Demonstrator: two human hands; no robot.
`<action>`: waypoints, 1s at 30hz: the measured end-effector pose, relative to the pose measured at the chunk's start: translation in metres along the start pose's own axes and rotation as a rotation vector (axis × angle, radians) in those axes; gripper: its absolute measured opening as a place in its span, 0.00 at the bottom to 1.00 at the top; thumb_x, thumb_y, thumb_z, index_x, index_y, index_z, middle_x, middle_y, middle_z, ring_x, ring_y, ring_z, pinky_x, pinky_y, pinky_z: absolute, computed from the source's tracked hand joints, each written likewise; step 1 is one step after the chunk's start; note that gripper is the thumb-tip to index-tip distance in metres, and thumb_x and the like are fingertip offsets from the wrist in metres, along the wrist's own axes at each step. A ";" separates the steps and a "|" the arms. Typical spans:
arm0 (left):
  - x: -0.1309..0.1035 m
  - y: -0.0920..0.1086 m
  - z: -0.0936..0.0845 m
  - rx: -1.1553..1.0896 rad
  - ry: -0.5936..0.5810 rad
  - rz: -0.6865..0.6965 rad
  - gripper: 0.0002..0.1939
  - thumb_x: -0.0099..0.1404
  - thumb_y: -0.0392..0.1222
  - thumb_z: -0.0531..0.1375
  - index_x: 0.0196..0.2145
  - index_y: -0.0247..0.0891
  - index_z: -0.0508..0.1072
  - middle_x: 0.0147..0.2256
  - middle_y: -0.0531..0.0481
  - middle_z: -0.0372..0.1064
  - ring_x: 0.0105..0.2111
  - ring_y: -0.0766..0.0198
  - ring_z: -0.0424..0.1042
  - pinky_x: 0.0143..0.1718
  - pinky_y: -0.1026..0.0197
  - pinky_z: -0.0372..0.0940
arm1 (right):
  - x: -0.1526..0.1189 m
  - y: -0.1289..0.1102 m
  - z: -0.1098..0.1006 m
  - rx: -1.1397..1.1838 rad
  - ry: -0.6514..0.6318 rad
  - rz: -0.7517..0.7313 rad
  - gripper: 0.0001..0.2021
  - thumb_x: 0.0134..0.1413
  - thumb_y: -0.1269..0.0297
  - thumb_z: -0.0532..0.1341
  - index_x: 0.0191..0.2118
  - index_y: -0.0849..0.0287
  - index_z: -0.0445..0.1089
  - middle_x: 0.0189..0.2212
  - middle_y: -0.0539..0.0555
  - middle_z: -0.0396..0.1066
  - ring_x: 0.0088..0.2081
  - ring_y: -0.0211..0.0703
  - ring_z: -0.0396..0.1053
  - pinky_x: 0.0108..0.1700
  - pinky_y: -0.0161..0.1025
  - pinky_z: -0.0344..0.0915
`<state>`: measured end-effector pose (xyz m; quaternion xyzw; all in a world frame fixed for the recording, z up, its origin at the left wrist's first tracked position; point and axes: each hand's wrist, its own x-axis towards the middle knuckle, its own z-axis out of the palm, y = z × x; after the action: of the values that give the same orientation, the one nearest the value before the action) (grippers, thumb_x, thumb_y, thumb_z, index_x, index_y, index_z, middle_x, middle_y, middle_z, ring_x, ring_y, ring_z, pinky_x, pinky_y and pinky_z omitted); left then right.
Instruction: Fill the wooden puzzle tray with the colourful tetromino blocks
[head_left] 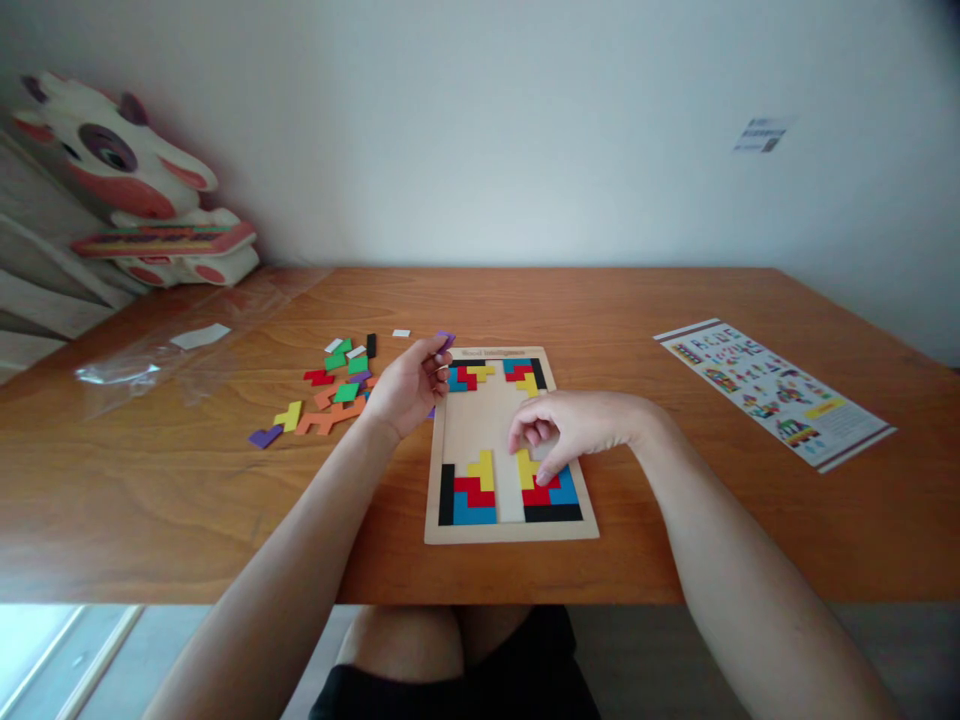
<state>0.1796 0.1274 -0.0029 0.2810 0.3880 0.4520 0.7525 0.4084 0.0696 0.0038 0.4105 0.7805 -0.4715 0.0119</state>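
My left hand (405,388) is at the upper left corner of a wooden puzzle board (512,533), its fingertips pinching a purple puzzle piece (445,341). Over the lower right part of the board hovers my right hand (574,425), with thumb and curled fingers apart and nothing visible between them. The thumb tip is close to a red piece (537,496) and a yellow piece (525,472); I cannot tell whether it touches. Yellow, red, blue and black pieces fill the board's four corners. Bare wood shows through the middle.
Left of the board lie loose pieces, among them a green one (346,393), an orange one (328,417) and a purple one (265,437). A printed sheet (776,395) lies at the right. Clear plastic wrapping (142,370) and a cow-shaped toy keyboard (165,240) are at the left.
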 end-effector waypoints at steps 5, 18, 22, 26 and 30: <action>0.000 0.000 0.000 -0.005 0.011 0.003 0.08 0.55 0.39 0.68 0.30 0.34 0.72 0.23 0.56 0.64 0.19 0.75 0.60 0.18 0.71 0.53 | 0.001 0.001 0.000 0.010 0.004 0.037 0.25 0.38 0.48 0.74 0.41 0.58 0.76 0.30 0.50 0.68 0.32 0.39 0.63 0.32 0.35 0.59; -0.001 0.000 0.001 0.012 0.006 0.007 0.09 0.55 0.39 0.68 0.29 0.35 0.71 0.23 0.56 0.64 0.19 0.75 0.60 0.18 0.70 0.52 | 0.001 0.000 0.001 0.025 0.025 0.042 0.21 0.42 0.49 0.73 0.40 0.57 0.77 0.28 0.50 0.70 0.31 0.39 0.64 0.31 0.35 0.58; -0.001 0.000 0.001 0.020 0.004 0.010 0.10 0.54 0.39 0.68 0.29 0.35 0.71 0.23 0.56 0.64 0.19 0.74 0.60 0.18 0.70 0.52 | 0.001 0.001 0.000 0.003 0.014 0.020 0.25 0.40 0.47 0.74 0.42 0.57 0.77 0.30 0.50 0.69 0.32 0.40 0.63 0.32 0.35 0.59; -0.001 0.000 0.000 0.013 -0.007 0.014 0.09 0.55 0.39 0.68 0.29 0.35 0.71 0.23 0.56 0.64 0.19 0.75 0.60 0.18 0.70 0.52 | 0.001 -0.003 0.000 -0.038 0.005 -0.005 0.23 0.43 0.44 0.71 0.41 0.55 0.79 0.32 0.51 0.68 0.33 0.39 0.63 0.32 0.35 0.59; -0.001 0.000 0.000 0.014 -0.010 0.014 0.09 0.55 0.39 0.67 0.29 0.35 0.71 0.23 0.56 0.63 0.19 0.75 0.59 0.18 0.70 0.52 | 0.003 -0.008 0.002 -0.085 0.009 0.014 0.21 0.49 0.41 0.67 0.36 0.55 0.79 0.32 0.51 0.69 0.32 0.39 0.64 0.31 0.36 0.57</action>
<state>0.1793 0.1268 -0.0029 0.2911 0.3854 0.4529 0.7494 0.4003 0.0677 0.0076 0.4172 0.7968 -0.4361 0.0291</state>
